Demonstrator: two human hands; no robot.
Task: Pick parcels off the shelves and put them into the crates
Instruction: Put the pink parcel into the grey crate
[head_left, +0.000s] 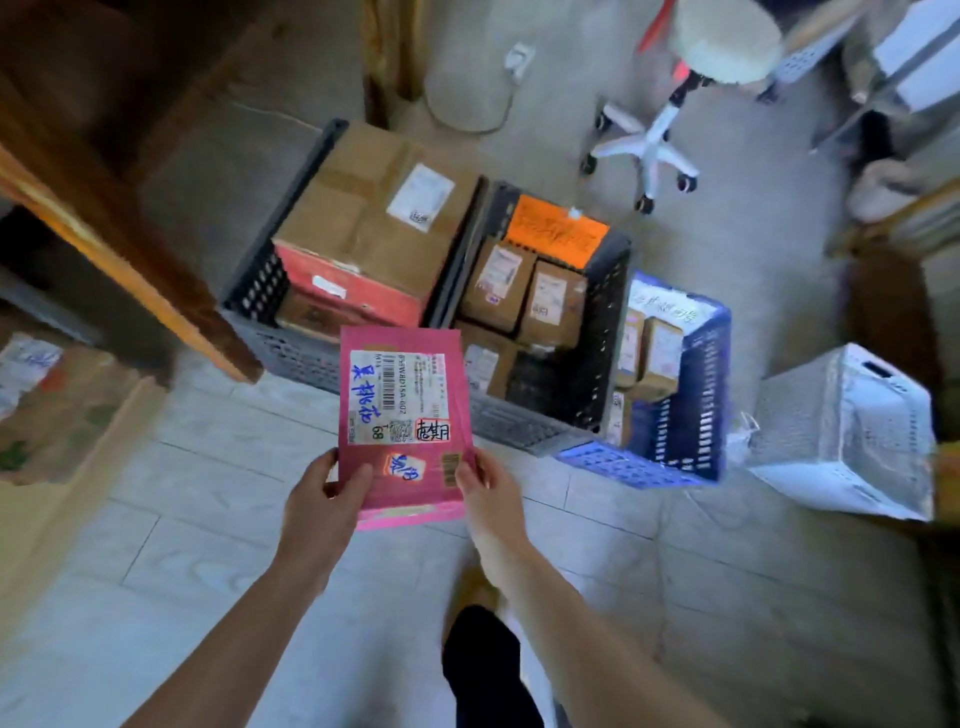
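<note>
Both hands hold one pink parcel (405, 421) up over the tiled floor (208, 519), just short of the crates. Its top edge overlaps the near rims of the two dark crates in this view. Left hand (322, 493) grips the lower left corner, thumb on the front face, fingers curled behind. Right hand (483, 488) pinches the lower right edge the same way. The parcel is flat and upright, tilted slightly, with its white label (397, 397) facing the camera: barcode, blue handwriting, a red-framed stamp. Three crates sit in a row on the floor, touching. The grey crate (260, 291) on the left holds a large cardboard box (374, 208) stacked on a red box (343, 291). The black crate (608, 322) in the middle holds several small cardboard boxes (524, 296) and has an orange sheet (556, 231) at its far end. The blue crate (691, 395) on the right holds more small boxes (660, 353). A white perforated crate (841, 431) lies tipped just right of the blue one. A wooden shelf frame (104, 208) is at left. A stool with a wheeled white base (654, 150) stands beyond the crates. Frame edges are blurry.
</note>
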